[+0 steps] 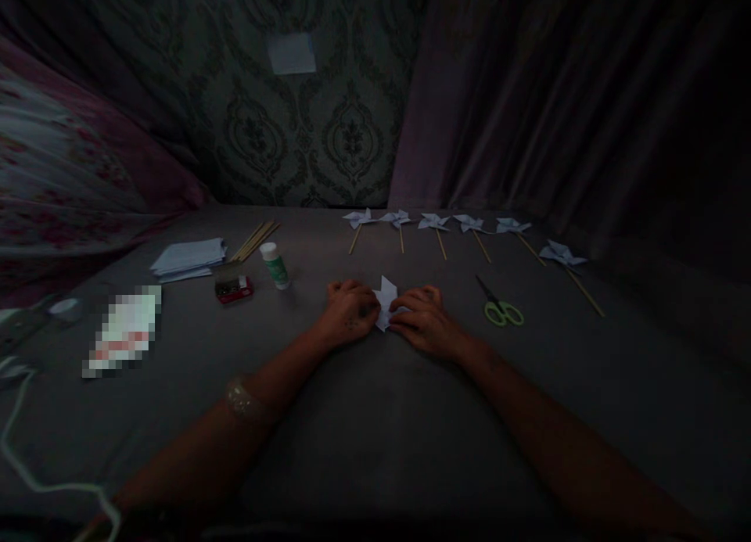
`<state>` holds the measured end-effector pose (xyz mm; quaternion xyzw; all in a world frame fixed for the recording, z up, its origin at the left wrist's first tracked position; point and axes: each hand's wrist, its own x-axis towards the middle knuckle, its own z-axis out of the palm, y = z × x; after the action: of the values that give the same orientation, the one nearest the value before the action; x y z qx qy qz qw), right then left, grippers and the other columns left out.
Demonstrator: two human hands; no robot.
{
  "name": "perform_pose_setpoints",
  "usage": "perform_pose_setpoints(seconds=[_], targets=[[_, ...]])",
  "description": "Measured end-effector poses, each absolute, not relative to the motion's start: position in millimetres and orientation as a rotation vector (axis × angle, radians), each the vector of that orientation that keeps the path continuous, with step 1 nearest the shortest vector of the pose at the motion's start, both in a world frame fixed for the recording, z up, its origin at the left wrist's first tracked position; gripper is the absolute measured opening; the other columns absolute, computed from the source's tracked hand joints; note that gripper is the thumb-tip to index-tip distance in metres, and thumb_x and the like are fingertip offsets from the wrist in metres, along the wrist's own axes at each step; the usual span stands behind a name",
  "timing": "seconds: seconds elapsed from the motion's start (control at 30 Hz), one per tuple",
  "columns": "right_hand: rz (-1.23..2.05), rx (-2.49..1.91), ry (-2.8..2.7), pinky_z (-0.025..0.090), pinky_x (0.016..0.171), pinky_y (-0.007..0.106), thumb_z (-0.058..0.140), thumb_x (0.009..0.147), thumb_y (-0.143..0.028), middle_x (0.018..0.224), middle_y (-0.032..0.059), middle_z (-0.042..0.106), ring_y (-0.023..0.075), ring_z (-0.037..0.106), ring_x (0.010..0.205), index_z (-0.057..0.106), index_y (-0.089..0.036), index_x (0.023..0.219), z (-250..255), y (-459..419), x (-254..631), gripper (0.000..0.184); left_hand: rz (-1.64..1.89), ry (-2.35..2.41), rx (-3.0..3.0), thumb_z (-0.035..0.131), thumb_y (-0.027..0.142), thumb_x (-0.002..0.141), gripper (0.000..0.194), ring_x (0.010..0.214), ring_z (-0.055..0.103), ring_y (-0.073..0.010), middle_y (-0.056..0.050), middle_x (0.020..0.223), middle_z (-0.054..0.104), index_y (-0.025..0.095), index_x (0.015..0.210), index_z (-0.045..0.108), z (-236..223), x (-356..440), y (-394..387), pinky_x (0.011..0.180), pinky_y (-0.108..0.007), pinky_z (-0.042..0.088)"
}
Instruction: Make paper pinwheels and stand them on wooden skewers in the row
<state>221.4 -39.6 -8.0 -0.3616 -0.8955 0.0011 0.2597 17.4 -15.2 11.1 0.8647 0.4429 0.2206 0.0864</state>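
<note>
A small piece of folded pale paper point(386, 301) lies on the dark cloth surface point(375, 417) between my two hands. My left hand point(348, 312) presses on its left side with curled fingers. My right hand point(426, 321) pinches its right side, fingers closed on the paper. A point of the paper sticks up between the hands. My left wrist wears a clear bangle point(243, 401).
Several finished paper pinwheels on sticks point(434, 223) lie in a row behind. Green-handled scissors point(501, 309) lie to the right. On the left: a glue bottle point(274, 265), a small red box point(233, 285), wooden sticks point(256, 240), a paper stack point(188, 258). Curtains hang behind.
</note>
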Motion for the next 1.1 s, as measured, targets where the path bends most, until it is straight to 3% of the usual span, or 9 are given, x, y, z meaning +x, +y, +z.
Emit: perform_pose_setpoints(seconds=[0.43, 1.1], targets=[[0.057, -1.022, -2.388, 0.025, 0.094, 0.042, 0.062, 0.086, -0.022, 0.098, 0.0051, 0.066, 0.0196, 0.056, 0.097, 0.069, -0.02, 0.082, -4, -47, 209, 0.009, 0.577, 1.269, 2.658, 0.054, 0.024, 0.081, 0.02, 0.103, 0.055, -0.0252, -0.004, 0.1, 0.072, 0.023, 0.088, 0.073, 8, 14, -12, 0.091, -0.046, 0.027], [0.423, -1.289, -2.129, 0.035, 0.091, 0.042, 0.065, 0.079, -0.016, 0.097, 0.003, 0.065, 0.0188, 0.06, 0.097, 0.069, -0.021, 0.077, -9, -40, 205, 0.006, 0.522, 1.185, 2.73, 0.055, 0.025, 0.081, 0.02, 0.107, 0.051, -0.0281, -0.005, 0.102, 0.071, 0.023, 0.091, 0.072, 5, 11, -11, 0.09, -0.048, 0.026]])
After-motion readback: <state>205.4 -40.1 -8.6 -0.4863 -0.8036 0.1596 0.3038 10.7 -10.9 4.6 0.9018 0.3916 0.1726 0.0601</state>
